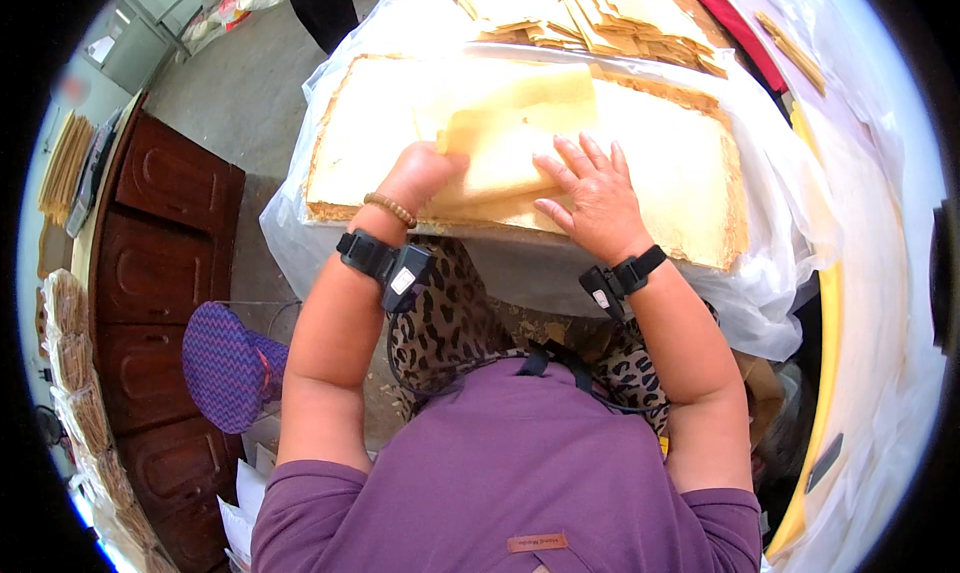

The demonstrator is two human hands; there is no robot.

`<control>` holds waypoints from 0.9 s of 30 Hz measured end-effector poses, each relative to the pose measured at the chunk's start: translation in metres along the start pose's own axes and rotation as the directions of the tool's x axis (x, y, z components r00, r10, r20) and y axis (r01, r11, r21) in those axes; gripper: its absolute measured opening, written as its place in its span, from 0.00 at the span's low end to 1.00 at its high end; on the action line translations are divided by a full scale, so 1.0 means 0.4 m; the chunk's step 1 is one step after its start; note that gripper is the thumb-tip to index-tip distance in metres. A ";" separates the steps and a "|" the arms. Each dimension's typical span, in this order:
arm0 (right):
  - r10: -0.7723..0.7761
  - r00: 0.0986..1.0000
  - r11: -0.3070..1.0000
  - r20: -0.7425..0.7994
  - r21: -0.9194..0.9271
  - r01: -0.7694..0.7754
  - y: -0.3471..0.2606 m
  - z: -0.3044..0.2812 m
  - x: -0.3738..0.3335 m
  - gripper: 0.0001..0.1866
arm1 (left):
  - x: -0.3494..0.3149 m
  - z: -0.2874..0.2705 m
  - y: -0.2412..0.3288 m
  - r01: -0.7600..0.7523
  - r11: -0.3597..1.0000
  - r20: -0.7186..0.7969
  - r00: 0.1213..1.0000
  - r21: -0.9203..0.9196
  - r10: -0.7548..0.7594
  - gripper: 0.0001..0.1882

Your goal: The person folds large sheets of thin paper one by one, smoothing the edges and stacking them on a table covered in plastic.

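A thin, pale yellow sheet (495, 158) lies partly folded over a wide stack of similar sheets (680, 163) with rough brown edges. My left hand (428, 173) is closed at the left end of this sheet, its fingertips partly hidden. To the right, my right hand (597, 193) rests flat with fingers spread, palm down at the sheet's right side. Bright light washes out much of the stack's surface.
White plastic film (290, 203) covers the table under the stack. More folded yellow sheets (600, 18) lie at the far side. A dark red wooden cabinet (165, 263) stands at left, near a purple patterned seat (222, 366). Another person's dark-clothed leg (322, 8) shows beyond.
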State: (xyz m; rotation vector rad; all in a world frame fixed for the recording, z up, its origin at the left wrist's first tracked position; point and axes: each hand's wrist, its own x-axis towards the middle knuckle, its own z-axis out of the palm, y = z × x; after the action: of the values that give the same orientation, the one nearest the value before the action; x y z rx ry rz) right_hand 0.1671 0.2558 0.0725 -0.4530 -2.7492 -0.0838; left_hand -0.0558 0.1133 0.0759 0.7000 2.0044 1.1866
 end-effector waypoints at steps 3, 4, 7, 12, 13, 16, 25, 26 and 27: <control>0.002 0.999 1.000 0.047 0.009 -0.002 0.007 0.014 -0.008 0.28 | -0.021 -0.012 0.052 0.002 0.874 -0.031 0.999 0.485 0.014 0.23; -0.007 0.999 1.000 0.037 0.004 0.007 0.012 0.017 -0.009 0.27 | -0.035 -0.003 0.052 0.003 0.874 -0.029 0.999 0.486 0.013 0.23; -0.056 0.998 0.995 -0.017 0.086 0.057 0.023 0.007 0.008 0.25 | -0.083 0.030 0.044 0.078 0.481 -0.336 0.811 0.873 0.479 0.38; -0.074 0.997 0.996 -0.002 0.049 0.074 0.084 -0.012 0.047 0.23 | -0.070 0.064 0.031 -0.536 0.321 0.219 0.717 0.781 0.662 0.31; -0.080 0.996 0.997 0.031 0.018 0.080 0.105 -0.014 0.056 0.22 | -0.069 0.062 0.046 -0.535 0.312 0.295 0.766 0.785 0.571 0.28; -0.038 0.998 0.996 0.054 0.082 0.033 0.138 -0.058 0.057 0.13 | -0.063 -0.001 0.038 -0.539 0.355 0.289 0.777 0.764 0.559 0.21; 0.270 0.901 0.338 0.341 0.843 -0.420 0.176 -0.071 -0.039 0.17 | -0.074 -0.071 -0.044 -0.209 0.932 0.004 0.975 -0.295 0.220 0.14; 0.347 0.849 0.326 0.399 0.798 -0.508 0.174 -0.074 -0.024 0.16 | -0.040 -0.072 -0.065 -0.187 0.974 -0.059 0.982 -0.131 0.181 0.16; 0.422 0.785 0.303 0.454 0.745 -0.594 0.171 -0.074 -0.015 0.16 | -0.028 -0.052 -0.060 -0.186 0.974 -0.055 0.982 -0.131 0.181 0.16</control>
State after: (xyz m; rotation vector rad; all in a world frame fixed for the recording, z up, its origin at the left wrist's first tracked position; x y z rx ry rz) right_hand 0.2042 0.3156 0.0980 -1.0085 -2.1832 1.5240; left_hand -0.0678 0.0838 0.0647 0.8106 1.9045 1.4427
